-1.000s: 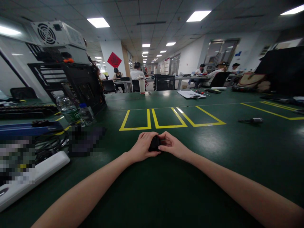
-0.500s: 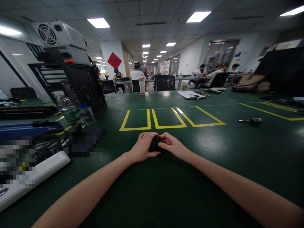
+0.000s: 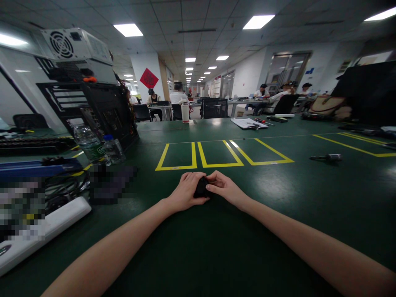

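Between my two hands is a small dark rounded object [image 3: 201, 187], low over the green table [image 3: 198, 251]; its kind I cannot make out. My left hand [image 3: 187, 190] wraps round its left side, thumb at the near edge and fingers over the far side. From the right, my right hand [image 3: 223, 189] pinches at the object with thumb and bent fingers. Much of the object is hidden by the fingers. Just beyond my hands lie three yellow tape outlines [image 3: 220, 165] on the tabletop.
A screwdriver-like tool [image 3: 328, 158] lies at right. Left stand an open computer case [image 3: 108, 111], plastic bottles [image 3: 88, 142] and a white bar-shaped thing [image 3: 58, 225]. Farther back are a white cup [image 3: 185, 112] and a clipboard [image 3: 249, 123]. Several people sit at distant tables.
My right hand's fingers have shifted very slightly upward against the dark object. My left hand keeps its grip in the same place.
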`<control>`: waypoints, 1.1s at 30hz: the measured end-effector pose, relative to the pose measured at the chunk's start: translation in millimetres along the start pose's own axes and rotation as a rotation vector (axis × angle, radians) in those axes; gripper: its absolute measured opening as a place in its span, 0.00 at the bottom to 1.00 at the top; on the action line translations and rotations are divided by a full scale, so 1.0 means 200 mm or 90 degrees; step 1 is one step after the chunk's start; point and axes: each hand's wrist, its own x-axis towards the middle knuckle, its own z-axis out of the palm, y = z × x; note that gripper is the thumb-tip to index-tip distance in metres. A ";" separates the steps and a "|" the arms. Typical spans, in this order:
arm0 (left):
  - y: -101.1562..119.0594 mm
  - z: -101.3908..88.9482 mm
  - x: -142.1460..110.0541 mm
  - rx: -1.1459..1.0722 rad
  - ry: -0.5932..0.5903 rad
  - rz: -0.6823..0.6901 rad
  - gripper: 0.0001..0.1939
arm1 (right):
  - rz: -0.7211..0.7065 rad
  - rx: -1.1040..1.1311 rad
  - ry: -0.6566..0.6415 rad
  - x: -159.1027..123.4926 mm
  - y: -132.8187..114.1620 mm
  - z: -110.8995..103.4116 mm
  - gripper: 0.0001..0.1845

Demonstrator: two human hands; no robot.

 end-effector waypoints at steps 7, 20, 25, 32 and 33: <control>-0.01 0.01 0.00 0.002 0.002 -0.001 0.31 | 0.038 -0.005 -0.020 0.00 0.03 -0.01 0.14; 0.00 0.00 0.00 0.006 0.003 0.005 0.31 | -0.005 0.028 -0.026 0.00 0.02 0.00 0.12; 0.00 0.00 0.00 0.003 0.003 0.001 0.31 | 0.041 -0.008 -0.010 0.00 0.02 0.00 0.15; -0.01 0.01 -0.01 0.006 0.002 -0.002 0.30 | -0.003 0.016 -0.058 -0.01 0.00 0.00 0.18; -0.01 0.01 -0.01 0.007 0.001 -0.002 0.30 | -0.006 0.017 -0.058 -0.01 0.00 0.00 0.17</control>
